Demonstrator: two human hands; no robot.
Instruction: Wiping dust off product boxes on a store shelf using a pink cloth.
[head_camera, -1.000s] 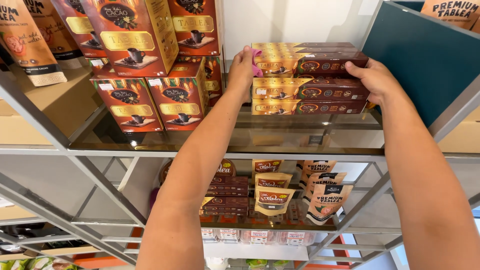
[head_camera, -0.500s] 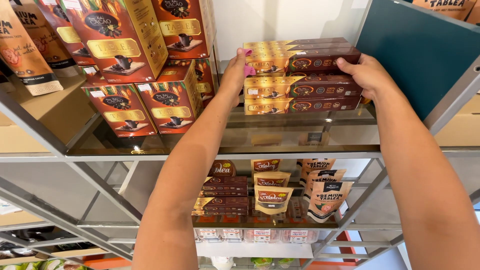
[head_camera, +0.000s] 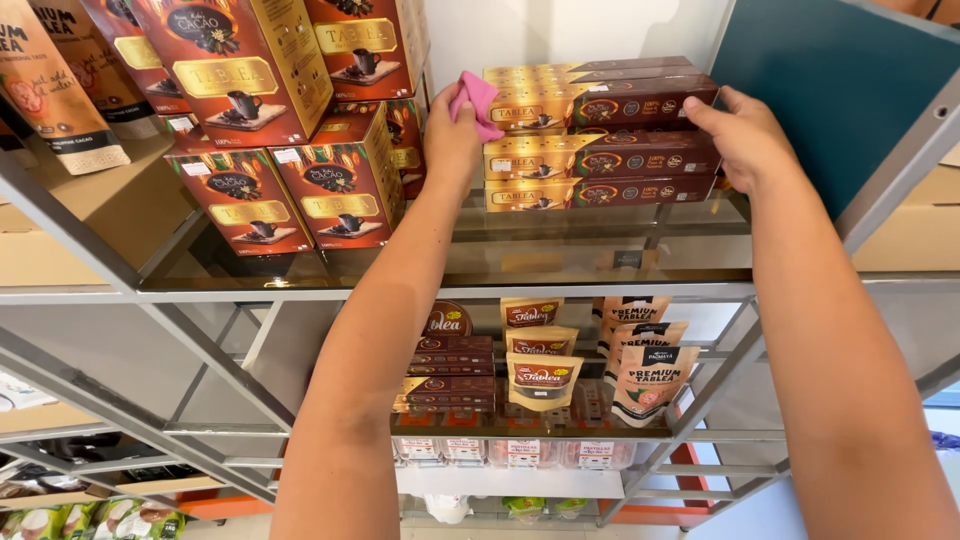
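On the glass shelf (head_camera: 300, 275), the stack of long boxes (head_camera: 600, 135) sits a little farther back than a second ago, three tiers high, gold at the left ends and dark brown at the right. The left hand (head_camera: 452, 135) has drawn slightly off the stack's left end and lifted; it is closed around a pink cloth (head_camera: 474, 100), now raised against the top tier. The right hand (head_camera: 745, 140) still cups the stack's right end, fingers loosely curled against the top two boxes. Left of the stack stand two upright brown-and-gold cartons (head_camera: 290, 190).
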